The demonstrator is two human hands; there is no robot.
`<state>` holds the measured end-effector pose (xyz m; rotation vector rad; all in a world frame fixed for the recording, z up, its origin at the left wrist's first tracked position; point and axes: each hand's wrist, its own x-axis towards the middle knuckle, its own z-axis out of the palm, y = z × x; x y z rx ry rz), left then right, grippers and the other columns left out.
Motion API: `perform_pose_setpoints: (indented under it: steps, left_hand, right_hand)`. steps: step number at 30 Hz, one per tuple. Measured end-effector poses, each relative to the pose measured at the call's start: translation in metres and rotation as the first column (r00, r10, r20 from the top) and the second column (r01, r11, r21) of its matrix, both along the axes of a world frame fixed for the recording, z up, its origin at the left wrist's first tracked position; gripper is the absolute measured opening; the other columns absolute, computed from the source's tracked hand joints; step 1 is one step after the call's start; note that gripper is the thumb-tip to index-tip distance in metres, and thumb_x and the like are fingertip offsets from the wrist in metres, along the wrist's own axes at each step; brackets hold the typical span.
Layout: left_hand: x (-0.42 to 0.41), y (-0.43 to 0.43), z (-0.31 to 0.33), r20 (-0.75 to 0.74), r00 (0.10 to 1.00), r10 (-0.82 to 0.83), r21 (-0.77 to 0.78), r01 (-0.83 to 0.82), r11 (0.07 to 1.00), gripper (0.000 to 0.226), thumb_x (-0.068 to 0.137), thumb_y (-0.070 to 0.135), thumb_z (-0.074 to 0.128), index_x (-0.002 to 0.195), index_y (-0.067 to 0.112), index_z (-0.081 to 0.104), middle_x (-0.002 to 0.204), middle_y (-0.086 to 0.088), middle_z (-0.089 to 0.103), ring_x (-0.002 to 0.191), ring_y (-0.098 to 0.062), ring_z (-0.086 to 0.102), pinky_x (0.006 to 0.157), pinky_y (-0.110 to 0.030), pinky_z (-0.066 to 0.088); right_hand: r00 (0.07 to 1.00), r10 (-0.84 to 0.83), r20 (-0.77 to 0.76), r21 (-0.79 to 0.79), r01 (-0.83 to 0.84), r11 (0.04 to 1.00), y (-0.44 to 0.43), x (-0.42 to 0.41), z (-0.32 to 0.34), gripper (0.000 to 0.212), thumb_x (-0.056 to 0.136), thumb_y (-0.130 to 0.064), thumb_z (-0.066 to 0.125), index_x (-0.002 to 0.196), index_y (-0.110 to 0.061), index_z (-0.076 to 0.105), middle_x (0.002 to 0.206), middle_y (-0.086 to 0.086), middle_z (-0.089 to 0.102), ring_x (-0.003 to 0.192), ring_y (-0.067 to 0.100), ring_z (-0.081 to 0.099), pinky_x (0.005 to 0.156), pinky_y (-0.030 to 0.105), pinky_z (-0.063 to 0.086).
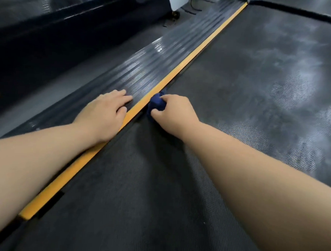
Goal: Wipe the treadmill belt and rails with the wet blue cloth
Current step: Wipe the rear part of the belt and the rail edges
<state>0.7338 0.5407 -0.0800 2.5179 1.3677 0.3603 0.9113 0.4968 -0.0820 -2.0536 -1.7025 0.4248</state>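
Two bare forearms enter from the bottom corners of the frame and converge toward the middle. Beneath them, filling the lower centre and the whole right side, lies the dark textured treadmill belt (227,118), with pale, cloudy patches across its upper right part.

A narrow yellow strip (107,143) runs diagonally from the lower left up to the top right of centre, marking the edge between the belt and the ribbed grey side rail (144,67) to its left.

Near the middle of the frame, the left hand (104,111) rests palm down on the side rail with its fingers spread flat and empty, the fingertips pointing up along the rail and the heel of the hand over the yellow strip.

Just to the right, the right hand (172,112) is closed around the bunched wet blue cloth (156,104), gripping it with fingers and thumb. The cloth sits pressed at the seam where the belt meets the yellow strip, touching both, and only a dark blue wad of it shows past the knuckles.

Farther up, the rail shines with streaky reflections. In the upper left a dark raised panel (51,35) runs alongside the rail. At the top edge a white object (177,2) and some thin cables show, too blurred to tell apart.
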Motion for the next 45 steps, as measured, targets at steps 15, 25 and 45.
perform_pose_setpoints:
  steps: [15,25,45]
  left_hand:
    - [-0.028,-0.041,-0.008,-0.097,0.994,-0.047,0.014,0.048,0.999,0.049,0.102,0.018,0.03,0.15,0.021,0.023,0.158,0.008,0.014,0.146,-0.01,0.009,0.117,-0.028,0.004]
    - [-0.031,-0.045,-0.01,-0.078,0.995,-0.057,0.035,0.06,0.998,0.049,0.101,0.017,0.032,0.149,0.02,0.026,0.158,0.007,0.017,0.145,-0.012,0.012,0.117,-0.03,0.008]
    - [-0.027,-0.046,-0.004,0.034,0.999,-0.007,0.031,0.006,0.999,0.042,0.097,0.01,0.04,0.138,0.018,0.045,0.148,0.006,0.038,0.142,-0.009,0.022,0.114,-0.029,0.016]
  right_hand:
    - [0.992,-0.103,-0.068,0.016,0.104,0.994,-0.003,-0.019,0.007,0.025,0.082,-0.022,0.06,0.104,-0.014,0.05,0.092,0.005,0.052,0.093,0.026,0.053,0.068,0.029,0.038]
    - [0.996,-0.024,0.082,0.113,0.014,0.993,0.005,-0.017,-0.005,0.033,0.083,-0.018,0.057,0.115,-0.017,0.049,0.106,0.005,0.056,0.104,0.03,0.046,0.073,0.033,0.038]
    - [0.92,0.288,0.266,0.144,-0.334,0.932,-0.038,-0.027,-0.012,0.022,0.086,-0.033,0.06,0.099,-0.017,0.066,0.093,0.0,0.051,0.096,0.023,0.048,0.076,0.028,0.035]
